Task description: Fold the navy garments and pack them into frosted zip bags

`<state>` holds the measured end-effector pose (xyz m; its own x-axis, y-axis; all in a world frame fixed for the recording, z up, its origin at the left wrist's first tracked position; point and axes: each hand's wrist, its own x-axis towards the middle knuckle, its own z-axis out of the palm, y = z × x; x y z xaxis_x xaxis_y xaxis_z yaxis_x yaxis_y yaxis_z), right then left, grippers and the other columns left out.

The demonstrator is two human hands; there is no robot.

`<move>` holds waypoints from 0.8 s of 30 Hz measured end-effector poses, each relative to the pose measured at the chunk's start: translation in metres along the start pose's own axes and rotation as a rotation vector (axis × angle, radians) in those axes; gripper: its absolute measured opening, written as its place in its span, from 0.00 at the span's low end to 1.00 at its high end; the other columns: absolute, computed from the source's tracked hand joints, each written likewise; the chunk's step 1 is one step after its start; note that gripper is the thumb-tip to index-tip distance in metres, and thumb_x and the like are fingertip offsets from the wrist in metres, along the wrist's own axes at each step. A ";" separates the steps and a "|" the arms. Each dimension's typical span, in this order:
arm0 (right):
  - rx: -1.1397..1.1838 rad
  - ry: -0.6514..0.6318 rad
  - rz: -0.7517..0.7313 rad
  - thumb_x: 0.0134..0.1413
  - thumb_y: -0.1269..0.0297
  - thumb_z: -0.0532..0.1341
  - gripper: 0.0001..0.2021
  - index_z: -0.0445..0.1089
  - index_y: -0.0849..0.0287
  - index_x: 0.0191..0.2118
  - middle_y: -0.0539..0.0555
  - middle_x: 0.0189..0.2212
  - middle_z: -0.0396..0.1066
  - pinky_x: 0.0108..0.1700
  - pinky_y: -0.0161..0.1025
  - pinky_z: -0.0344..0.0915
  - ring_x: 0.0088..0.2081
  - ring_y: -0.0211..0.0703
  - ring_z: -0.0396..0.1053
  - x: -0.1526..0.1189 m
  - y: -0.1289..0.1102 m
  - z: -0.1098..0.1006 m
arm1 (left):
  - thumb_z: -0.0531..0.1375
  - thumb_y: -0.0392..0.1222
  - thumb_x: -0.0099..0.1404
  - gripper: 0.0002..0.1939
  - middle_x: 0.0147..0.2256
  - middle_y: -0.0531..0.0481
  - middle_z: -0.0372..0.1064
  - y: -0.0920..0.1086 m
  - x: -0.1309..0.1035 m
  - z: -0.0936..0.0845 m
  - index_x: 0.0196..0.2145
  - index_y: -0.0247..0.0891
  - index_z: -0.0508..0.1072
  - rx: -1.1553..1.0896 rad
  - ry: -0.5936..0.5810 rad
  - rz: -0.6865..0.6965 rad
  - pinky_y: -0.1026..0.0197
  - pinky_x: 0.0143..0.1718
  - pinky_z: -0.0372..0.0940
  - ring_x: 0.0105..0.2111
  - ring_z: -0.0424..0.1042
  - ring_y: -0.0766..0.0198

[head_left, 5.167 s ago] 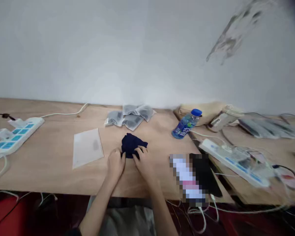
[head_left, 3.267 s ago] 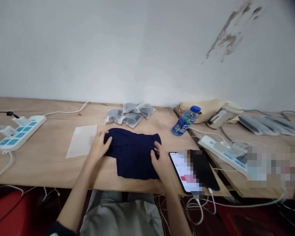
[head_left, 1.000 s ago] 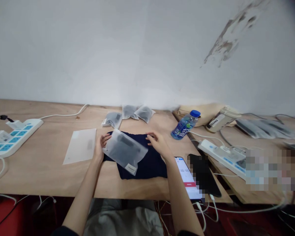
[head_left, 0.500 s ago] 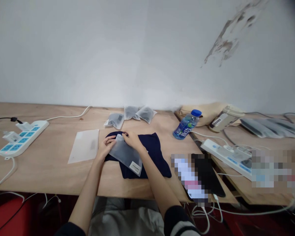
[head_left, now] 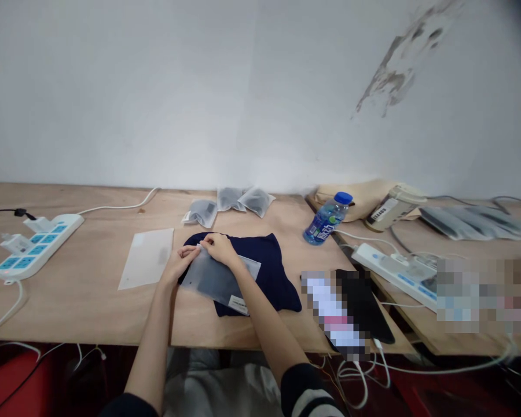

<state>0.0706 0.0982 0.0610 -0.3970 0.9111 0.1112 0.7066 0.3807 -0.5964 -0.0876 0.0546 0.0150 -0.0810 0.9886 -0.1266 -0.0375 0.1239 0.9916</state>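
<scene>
My left hand (head_left: 180, 263) is closed in a pinch on the upper corner of a frosted plastic bag (head_left: 215, 282). Close beside it, my right hand (head_left: 219, 249) pinches the bag at the same corner, fingertips nearly touching the left ones. The bag looks flat, has a small white label (head_left: 238, 304) near its lower edge, and is partly covered by my right forearm. Beneath it a dark navy cloth (head_left: 274, 272) lies spread on the wooden table. Another flat frosted bag (head_left: 145, 260) rests to the left of my hands.
Several filled frosted pouches (head_left: 202, 213) sit by the wall. To the right are a blue-capped bottle (head_left: 327, 219), a blurred phone (head_left: 334, 313), a black flat device (head_left: 364, 307) and a coffee cup (head_left: 388, 208). Power strips (head_left: 39, 246) with cables lie at both sides.
The bag has turned, its sealed-looking edge now spanning sideways under my right arm. My left fingers, earlier spread on the bag, have come together in a pinch beside the right ones.
</scene>
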 end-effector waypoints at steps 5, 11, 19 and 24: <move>-0.083 0.006 0.019 0.61 0.62 0.58 0.09 0.76 0.57 0.36 0.54 0.37 0.77 0.40 0.35 0.59 0.41 0.44 0.72 -0.007 -0.005 -0.008 | 0.70 0.58 0.46 0.24 0.21 0.51 0.72 -0.004 0.003 0.000 0.32 0.35 0.78 0.024 -0.003 0.019 0.66 0.21 0.57 0.21 0.66 0.67; -0.141 0.006 0.073 0.62 0.63 0.56 0.10 0.75 0.57 0.37 0.56 0.39 0.77 0.40 0.36 0.59 0.42 0.46 0.72 -0.023 0.001 -0.018 | 0.69 0.59 0.48 0.23 0.21 0.54 0.71 -0.007 0.001 0.000 0.32 0.36 0.77 0.035 -0.015 0.045 0.67 0.22 0.55 0.21 0.65 0.69; -0.137 -0.011 0.116 0.61 0.60 0.58 0.09 0.76 0.54 0.37 0.55 0.38 0.77 0.37 0.36 0.59 0.40 0.46 0.72 -0.039 0.018 -0.028 | 0.70 0.58 0.46 0.22 0.21 0.52 0.72 -0.008 0.002 0.002 0.30 0.36 0.77 0.049 -0.030 0.035 0.66 0.23 0.57 0.21 0.67 0.66; -0.128 -0.022 0.108 0.61 0.61 0.57 0.10 0.76 0.54 0.37 0.55 0.37 0.77 0.37 0.35 0.58 0.38 0.45 0.72 -0.044 0.024 -0.030 | 0.70 0.57 0.46 0.21 0.21 0.51 0.72 -0.009 0.003 0.002 0.29 0.36 0.77 0.054 -0.031 0.029 0.66 0.23 0.58 0.21 0.67 0.67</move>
<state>0.1226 0.0716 0.0652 -0.3261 0.9447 0.0337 0.8144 0.2989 -0.4974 -0.0855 0.0566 0.0055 -0.0499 0.9939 -0.0981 0.0179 0.0991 0.9949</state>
